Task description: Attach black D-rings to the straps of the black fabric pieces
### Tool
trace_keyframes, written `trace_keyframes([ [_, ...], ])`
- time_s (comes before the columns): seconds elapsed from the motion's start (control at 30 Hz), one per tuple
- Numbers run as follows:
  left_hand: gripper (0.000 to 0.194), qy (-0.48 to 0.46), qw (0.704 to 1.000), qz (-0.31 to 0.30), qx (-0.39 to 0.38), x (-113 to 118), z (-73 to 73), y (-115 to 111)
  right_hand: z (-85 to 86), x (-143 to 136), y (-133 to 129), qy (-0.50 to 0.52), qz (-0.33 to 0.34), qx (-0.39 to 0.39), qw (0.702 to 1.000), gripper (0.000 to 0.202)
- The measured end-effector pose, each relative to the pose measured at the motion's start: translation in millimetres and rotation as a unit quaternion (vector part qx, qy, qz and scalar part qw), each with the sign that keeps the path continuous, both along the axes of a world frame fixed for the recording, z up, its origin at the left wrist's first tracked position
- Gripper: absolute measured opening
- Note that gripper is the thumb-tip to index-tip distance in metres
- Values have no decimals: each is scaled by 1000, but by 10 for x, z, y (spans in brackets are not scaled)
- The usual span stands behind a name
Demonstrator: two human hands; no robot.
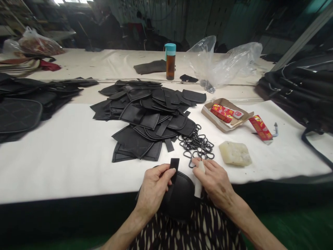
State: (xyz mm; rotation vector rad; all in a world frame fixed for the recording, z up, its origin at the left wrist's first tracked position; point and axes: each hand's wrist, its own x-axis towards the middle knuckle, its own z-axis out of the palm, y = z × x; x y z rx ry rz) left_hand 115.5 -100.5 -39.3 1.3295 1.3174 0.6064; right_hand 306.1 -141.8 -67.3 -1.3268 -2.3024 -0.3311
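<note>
My left hand pinches a short black strap between thumb and fingers. The strap belongs with a rounded black leather piece that rests over my lap at the table's edge. In my right hand is a tool with a pale handle; its thin dark tip points toward the pile of black metal D-rings. My right fingertips are at the near side of the rings, beside one of them. Behind my left hand lies a heap of black leather pieces with straps.
Right of the rings sit a yellowish wax-like block, an open cardboard box and a red packet. Farther back are a bottle and a clear plastic bag. Black bags stand right; more black pieces lie left.
</note>
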Motion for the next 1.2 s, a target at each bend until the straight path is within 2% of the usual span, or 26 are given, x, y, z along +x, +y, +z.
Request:
trace_keyframes([
  [0.13,31,3,1000,-11,21,9,-1,-10,8,67,74,-65,33,7,997,31],
  [0.33,29,-23,999,-14,32,-22,-65,-12,-20,80,118,-71,67,13,995,31],
  [0.5,27,-28,999,-13,30,-26,-96,-21,-18,57,174,-16,62,17,998,31],
  [0.73,23,-43,999,9,-2,-13,-120,-12,12,-107,145,136,-40,7,990,22],
  [0.87,23,-55,998,7,-9,-14,-136,-6,43,-245,148,189,-37,33,981,22],
  [1.2,20,-88,996,-9,-26,-22,-92,7,227,-319,196,39,82,139,986,18],
])
